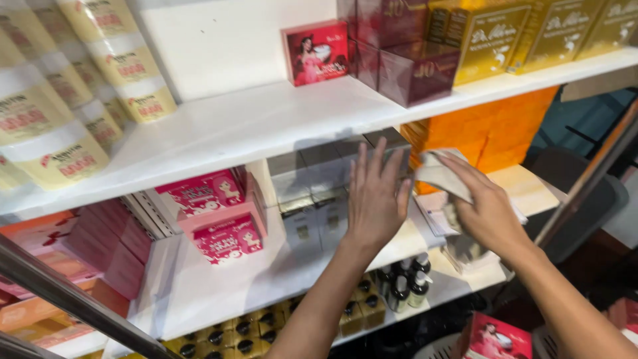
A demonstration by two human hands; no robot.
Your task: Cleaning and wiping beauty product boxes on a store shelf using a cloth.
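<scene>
Gripping cloth in right hand fingers; left hand flat on grey boxes.

Pretty bright overall, light coming from above and in front, so the white upper shelf is nearly blown out in spots. It throws a soft shadow over the grey boxes underneath, and the left hand adds its own faint shadow there. The bottom shelf with the dark bottles is a lot dimmer. Some sheen on the maroon boxes and gold boxes. The jars at the left edge look stretched and soft from wide-angle distortion. The right hand and cloth are slightly motion-blurred. The metal rail up close is out of focus.
</scene>
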